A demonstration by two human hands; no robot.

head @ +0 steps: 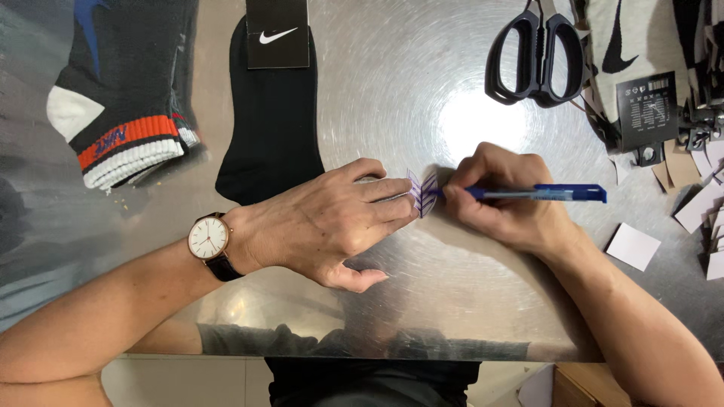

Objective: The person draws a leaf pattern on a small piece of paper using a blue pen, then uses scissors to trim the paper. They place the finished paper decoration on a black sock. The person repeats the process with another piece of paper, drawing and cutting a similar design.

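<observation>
Two bare hands are meeting over the middle of a shiny metal table [422, 301]. The left hand [332, 222], with a round white-faced wristwatch [209, 238] on its wrist, is lying palm down with the fingers stretched out flat, their tips pressing on a small white paper tag [421, 192] marked with purple lines. The right hand [501, 200] is closing around a blue pen [539, 194], gripping it near the tip, and the tip is touching the tag just beside the left fingertips. The pen's capped end is pointing away past the right knuckles.

Beyond the left hand a black sock [273, 128] with a black card band is lying flat, and farther out to that hand's left a dark sock pair [121, 98] with red and white cuff stripes is resting. Beyond the right hand black-handled scissors [537, 56] are lying, closed. Out past the right wrist, blank white and tan card slips [632, 246] are scattering over the table, near a grey sock with a black hang card [647, 109].
</observation>
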